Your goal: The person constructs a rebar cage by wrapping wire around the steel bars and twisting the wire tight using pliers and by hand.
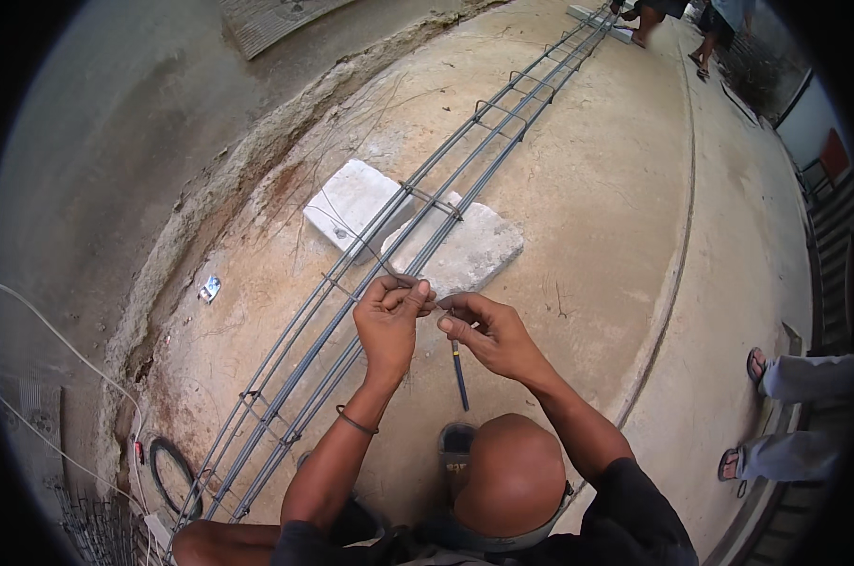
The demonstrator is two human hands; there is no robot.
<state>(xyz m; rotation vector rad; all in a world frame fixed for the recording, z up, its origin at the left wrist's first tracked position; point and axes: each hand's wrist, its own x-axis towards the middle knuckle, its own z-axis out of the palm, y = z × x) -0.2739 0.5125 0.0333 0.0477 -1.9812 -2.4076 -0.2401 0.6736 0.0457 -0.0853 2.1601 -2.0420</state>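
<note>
A long cage of steel reinforcing bars (300, 363) runs from the lower left to the far top, with square stirrups along it. Over its right side, my left hand (389, 316) is closed, pinching a thin tie wire (356, 234) that trails up and left across the bars. Just beside it, my right hand (491, 332) pinches with thumb and forefinger close to the left fingertips, where the wire's near end seems to be; the fingers partly hide it. Below the right hand is a dark tool handle (461, 382) with a yellow band; its upper end is hidden.
Two pale blocks (351, 203) lie under the cage. A black ring (174, 479) and a white cable (64, 335) are at lower left, near a rough concrete edge (186, 222). Another person's sandalled feet (755, 366) are at right; more people (710, 38) stand at the far end.
</note>
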